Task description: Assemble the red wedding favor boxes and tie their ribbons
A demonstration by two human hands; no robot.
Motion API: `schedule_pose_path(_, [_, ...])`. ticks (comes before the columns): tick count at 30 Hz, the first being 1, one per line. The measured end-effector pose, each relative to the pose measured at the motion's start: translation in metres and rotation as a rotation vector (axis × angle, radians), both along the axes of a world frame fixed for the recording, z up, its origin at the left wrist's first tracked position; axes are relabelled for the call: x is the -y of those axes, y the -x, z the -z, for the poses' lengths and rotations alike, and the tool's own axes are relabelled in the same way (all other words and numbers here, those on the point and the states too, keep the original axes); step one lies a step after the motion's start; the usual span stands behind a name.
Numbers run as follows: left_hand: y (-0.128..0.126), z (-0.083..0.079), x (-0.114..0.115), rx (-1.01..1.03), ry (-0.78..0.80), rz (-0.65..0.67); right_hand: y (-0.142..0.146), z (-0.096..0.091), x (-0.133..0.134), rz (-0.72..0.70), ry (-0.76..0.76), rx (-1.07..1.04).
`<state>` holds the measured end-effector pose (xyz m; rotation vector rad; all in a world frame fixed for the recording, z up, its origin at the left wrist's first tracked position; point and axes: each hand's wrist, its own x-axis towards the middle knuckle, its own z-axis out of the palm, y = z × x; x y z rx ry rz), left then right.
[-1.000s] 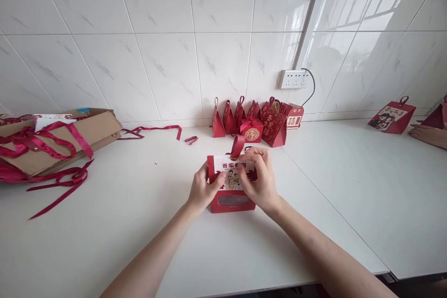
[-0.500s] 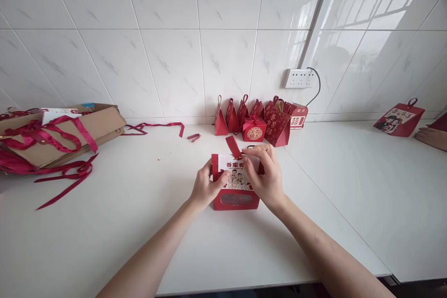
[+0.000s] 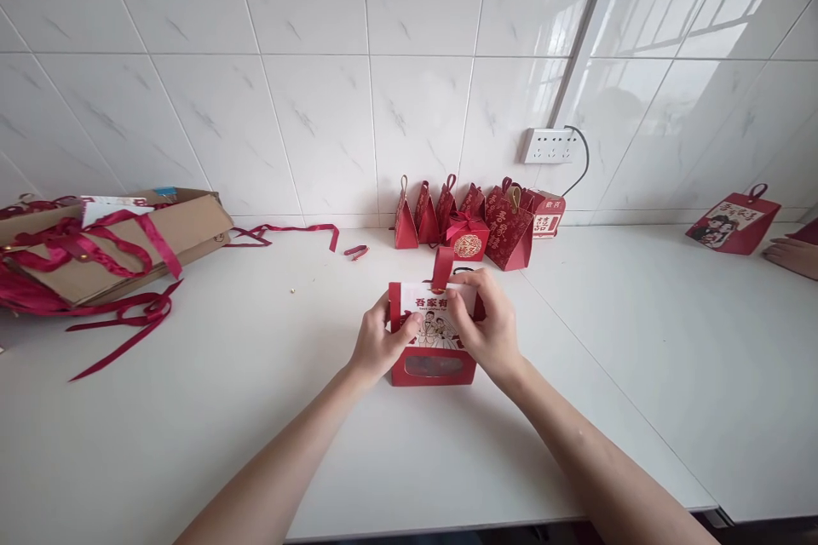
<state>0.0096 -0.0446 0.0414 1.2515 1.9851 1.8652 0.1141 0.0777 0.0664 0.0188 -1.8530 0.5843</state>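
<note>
A red and white gift box with a printed couple and a clear oval window stands upright on the white table in front of me. My left hand grips its left side, thumb across the printed front. At the upper right of the box, my right hand pinches the top edge between thumb and fingers. A red strap handle rises from the middle of the top, beside my right fingertips. The backs of both hands' grips are hidden behind the box.
Several small red gift boxes line the tiled wall behind. An open cardboard box with red ribbons lies left. Another red box stands far right near another person's hand. A power socket is on the wall.
The strap handle has turned from leaning left to nearly upright. Both hands keep their places on the box, and the view has shifted slightly.
</note>
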Motion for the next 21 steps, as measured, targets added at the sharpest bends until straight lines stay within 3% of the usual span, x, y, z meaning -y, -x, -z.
schedule_pose_path(7, [-0.0002, 0.0003, 0.0009, -0.004, 0.005, 0.009, -0.0015, 0.0046, -0.0015, -0.037, -0.01, 0.036])
schedule_pose_path(21, [-0.0011, -0.0008, 0.0002, -0.004, 0.01, 0.013, -0.0006, 0.0031, -0.0018, 0.017, 0.008, 0.061])
